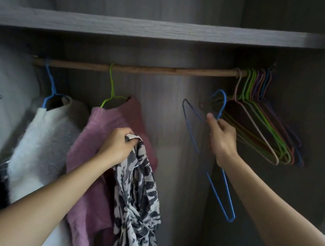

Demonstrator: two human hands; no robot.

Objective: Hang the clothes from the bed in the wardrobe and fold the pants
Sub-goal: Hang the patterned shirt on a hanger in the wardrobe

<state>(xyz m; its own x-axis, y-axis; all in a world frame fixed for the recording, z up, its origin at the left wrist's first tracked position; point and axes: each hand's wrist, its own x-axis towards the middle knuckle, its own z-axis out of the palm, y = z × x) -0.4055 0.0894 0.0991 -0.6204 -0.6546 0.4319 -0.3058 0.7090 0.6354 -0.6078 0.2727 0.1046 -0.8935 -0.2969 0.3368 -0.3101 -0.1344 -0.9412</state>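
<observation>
One black-and-white patterned top (138, 192) hangs bunched from the left hand (116, 144), in front of the wardrobe's (160, 102) open hanging space and low against the pink sweater (98, 135). The fingers of that hand are curled tight round a gathered edge of the cloth at the very top, and the rest drops straight down below the fist.

The right hand (220, 138) pinches one empty blue hanger (228, 193) just under its hook, thumb on the near side; the hanger tilts, its long bar slanting down past the wrist, clear of the rod (143, 69).

Two garments are hung already: the pink sweater on a green hanger (111, 83) and, to its left, a white fluffy garment (40, 148) on a second blue hanger (50, 79). At the rod's far right is a tight bunch of empty hangers (260, 125) in green, pink, purple and blue, too closely packed to count.

The rod is a brown wooden bar running under one grey wood-grain shelf (149, 30). The wardrobe's back and side panels are the same grey, and the light is dim.
</observation>
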